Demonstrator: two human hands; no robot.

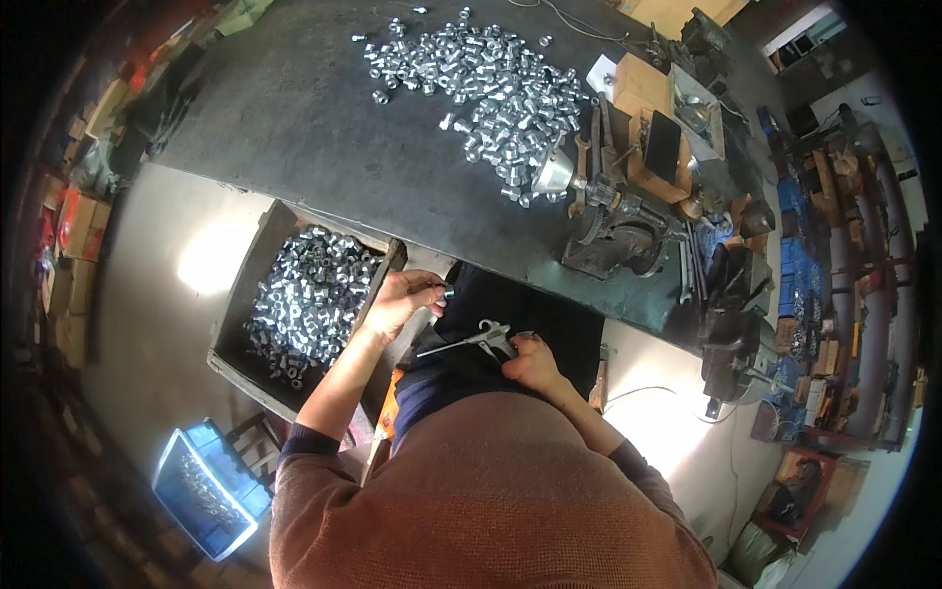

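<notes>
Between the fingertips of my left hand [397, 300] is a small shiny metal fitting [449, 293]. That hand is beside the right wall of a wooden crate [245, 257] filled with similar fittings [314, 290]. My right hand [533, 363] is closed round the handle of an air blow gun [494, 339] over my lap. The gun's thin nozzle points left, below the left hand. A large heap of metal fittings [510, 88] lies on the dark workbench [285, 118] ahead.
On the bench's right stand a clamped machine with a metal cone [556, 171], wrenches [581, 172] and a wooden block bearing a black phone [662, 147]. A blue bin [165, 491] with small parts stands low at left. Shelves with blue boxes [797, 265] line the right.
</notes>
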